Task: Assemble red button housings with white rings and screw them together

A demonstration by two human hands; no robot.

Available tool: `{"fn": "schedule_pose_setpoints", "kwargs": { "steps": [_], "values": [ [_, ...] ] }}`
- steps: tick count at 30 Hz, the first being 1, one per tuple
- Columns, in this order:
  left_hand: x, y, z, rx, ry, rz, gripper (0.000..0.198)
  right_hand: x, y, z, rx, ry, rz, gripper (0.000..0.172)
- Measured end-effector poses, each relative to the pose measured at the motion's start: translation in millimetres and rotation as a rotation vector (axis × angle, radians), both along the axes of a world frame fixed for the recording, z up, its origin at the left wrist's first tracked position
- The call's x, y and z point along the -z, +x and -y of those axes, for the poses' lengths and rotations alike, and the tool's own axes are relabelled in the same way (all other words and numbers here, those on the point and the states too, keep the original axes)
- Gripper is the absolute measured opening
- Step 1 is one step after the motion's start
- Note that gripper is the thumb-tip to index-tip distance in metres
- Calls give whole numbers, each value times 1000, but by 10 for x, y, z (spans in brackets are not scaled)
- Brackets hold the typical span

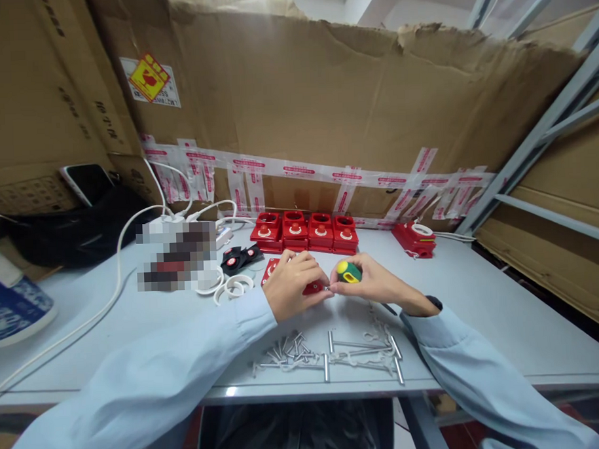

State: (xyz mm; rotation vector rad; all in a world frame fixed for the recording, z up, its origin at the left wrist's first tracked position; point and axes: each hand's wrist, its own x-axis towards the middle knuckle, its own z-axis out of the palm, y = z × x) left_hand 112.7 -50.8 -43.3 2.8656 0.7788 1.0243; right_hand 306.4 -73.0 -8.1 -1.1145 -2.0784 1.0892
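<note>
My left hand is closed around a small red part, which its fingers mostly cover. A screwdriver with a green and yellow handle lies in the grip of my right hand. The fingertips of both hands meet at a tiny piece too small to make out. Just behind my left hand, a red plate with pale fittings is partly hidden. Nearer the table edge lie several loose screws and T-shaped metal bars with white cords.
Several red housings stand in a row against the cardboard; another red unit sits at right. White rings and black parts lie left of my hands. A white cable crosses the table. A blurred patch covers things behind it.
</note>
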Motion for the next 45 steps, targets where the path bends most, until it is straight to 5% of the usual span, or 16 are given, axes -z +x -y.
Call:
{"fn": "schedule_pose_setpoints", "kwargs": {
  "steps": [21, 29, 36, 45],
  "values": [
    [-40, -33, 30, 62, -269, 99, 12, 1, 20, -1, 44, 4, 26, 22],
    [-7, -10, 77, 19, -131, 20, 21, -27, -5, 25, 95, -11, 5, 21],
    [-11, -6, 72, 26, -142, 36, 11, -8, -2, 9, 92, 21, 11, 23],
    [-16, 2, 95, -11, -121, 78, 23, 8, -56, 28, 148, 36, 23, 19]
  ]
}}
